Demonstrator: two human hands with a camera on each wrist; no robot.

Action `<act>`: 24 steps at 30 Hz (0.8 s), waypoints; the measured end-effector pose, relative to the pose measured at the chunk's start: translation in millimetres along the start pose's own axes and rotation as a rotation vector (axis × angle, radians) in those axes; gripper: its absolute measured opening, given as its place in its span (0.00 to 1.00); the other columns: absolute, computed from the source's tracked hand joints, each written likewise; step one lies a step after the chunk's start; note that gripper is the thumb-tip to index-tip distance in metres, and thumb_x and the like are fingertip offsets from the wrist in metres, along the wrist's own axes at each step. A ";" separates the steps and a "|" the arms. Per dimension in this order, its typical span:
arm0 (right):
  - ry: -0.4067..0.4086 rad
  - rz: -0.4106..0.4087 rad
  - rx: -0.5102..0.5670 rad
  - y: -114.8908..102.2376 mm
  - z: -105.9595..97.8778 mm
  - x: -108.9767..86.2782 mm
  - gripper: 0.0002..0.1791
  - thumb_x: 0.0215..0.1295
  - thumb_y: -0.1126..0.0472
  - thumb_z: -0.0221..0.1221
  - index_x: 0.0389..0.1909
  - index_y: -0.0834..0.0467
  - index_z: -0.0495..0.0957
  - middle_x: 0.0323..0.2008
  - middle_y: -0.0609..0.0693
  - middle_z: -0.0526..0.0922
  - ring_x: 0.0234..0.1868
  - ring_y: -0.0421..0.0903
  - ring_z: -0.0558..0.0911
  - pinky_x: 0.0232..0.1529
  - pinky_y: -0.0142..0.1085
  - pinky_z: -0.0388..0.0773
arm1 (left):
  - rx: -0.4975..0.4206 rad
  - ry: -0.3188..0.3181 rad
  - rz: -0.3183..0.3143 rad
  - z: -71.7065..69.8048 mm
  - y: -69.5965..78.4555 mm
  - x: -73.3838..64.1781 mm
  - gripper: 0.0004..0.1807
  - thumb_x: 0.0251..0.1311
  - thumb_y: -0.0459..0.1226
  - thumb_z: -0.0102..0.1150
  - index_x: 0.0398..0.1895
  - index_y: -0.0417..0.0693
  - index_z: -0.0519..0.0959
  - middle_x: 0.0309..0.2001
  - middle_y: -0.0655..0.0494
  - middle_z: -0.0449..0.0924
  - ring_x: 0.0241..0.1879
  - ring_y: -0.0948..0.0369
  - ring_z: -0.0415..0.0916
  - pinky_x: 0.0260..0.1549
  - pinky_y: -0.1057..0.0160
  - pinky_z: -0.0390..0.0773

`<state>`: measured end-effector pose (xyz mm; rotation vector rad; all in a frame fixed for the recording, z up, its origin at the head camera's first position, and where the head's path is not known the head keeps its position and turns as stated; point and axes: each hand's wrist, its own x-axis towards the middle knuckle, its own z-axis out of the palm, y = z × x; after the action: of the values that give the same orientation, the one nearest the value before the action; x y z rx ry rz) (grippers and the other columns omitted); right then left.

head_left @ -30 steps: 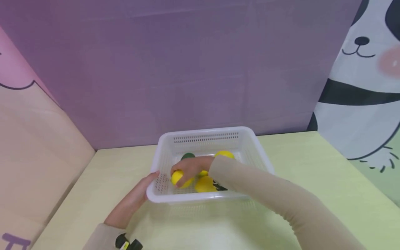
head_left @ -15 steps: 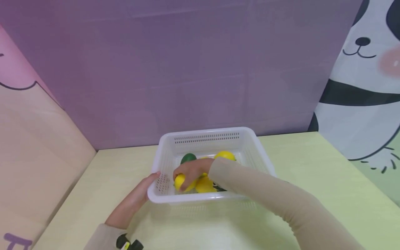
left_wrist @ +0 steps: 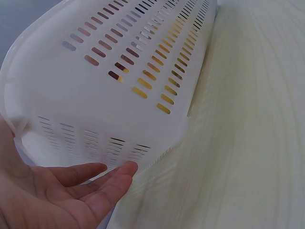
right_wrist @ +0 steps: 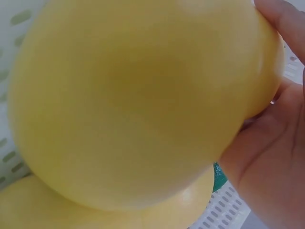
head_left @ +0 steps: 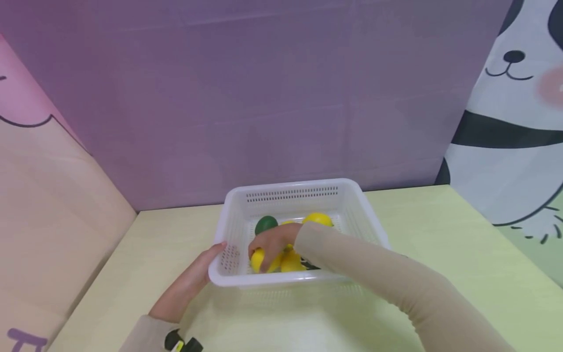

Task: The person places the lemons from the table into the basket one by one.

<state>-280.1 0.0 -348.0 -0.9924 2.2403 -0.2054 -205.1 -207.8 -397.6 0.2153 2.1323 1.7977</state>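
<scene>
A white perforated plastic basket [head_left: 290, 185] stands on the table. My right hand [head_left: 273, 241] reaches inside and grips a yellow lemon [head_left: 257, 262] near the front left corner, thumb on the near side. Another lemon [head_left: 292, 263] lies just right of it, and a third yellow fruit is mostly hidden under the hand. In the right wrist view a large yellow surface [right_wrist: 128, 105] fills the middle, with the palm [right_wrist: 267, 157] behind it. My left hand [head_left: 199, 269] holds the basket's left side, thumb at the rim, and its fingers [left_wrist: 107, 191] lie against the outer wall.
Farther back in the basket are a dark green round fruit [head_left: 266, 225] and another lemon [head_left: 317, 219]. The pale wood-look table [head_left: 418, 215] meets a purple backdrop [head_left: 281, 98] close behind the basket. Printed panels flank both sides.
My right hand has shifted slightly right and toward the near wall with the lemon, close up to the neighbouring lemon. More of the green fruit shows. The left hand stays at the basket.
</scene>
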 end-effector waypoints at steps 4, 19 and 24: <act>-0.005 0.016 0.001 -0.4 0.4 -1.9 0.20 0.55 0.49 0.66 0.49 0.41 0.75 0.42 0.37 0.73 0.44 0.39 0.71 0.46 0.36 0.70 | -0.002 0.008 -0.004 0.9 0.4 0.6 0.36 0.71 0.52 0.28 0.70 0.31 0.51 0.60 0.30 0.67 0.56 0.43 0.71 0.59 0.45 0.65; -0.021 0.022 0.020 2.4 0.0 -2.4 0.25 0.54 0.51 0.67 0.54 0.43 0.73 0.53 0.38 0.74 0.48 0.38 0.70 0.54 0.39 0.69 | -0.005 -0.003 -0.008 1.6 -0.1 3.8 0.36 0.71 0.52 0.28 0.69 0.30 0.51 0.60 0.29 0.66 0.56 0.42 0.71 0.58 0.45 0.66; -0.006 0.011 -0.005 4.6 -1.9 -4.5 0.27 0.55 0.49 0.65 0.57 0.44 0.71 0.58 0.40 0.73 0.52 0.38 0.70 0.59 0.42 0.67 | -0.006 -0.007 -0.008 1.5 0.6 4.4 0.37 0.71 0.52 0.29 0.69 0.30 0.51 0.60 0.29 0.67 0.56 0.42 0.71 0.60 0.44 0.63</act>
<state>-281.8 6.1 -346.0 -0.9816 2.2412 -0.1919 -208.7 -204.8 -398.0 0.2099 2.1196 1.7964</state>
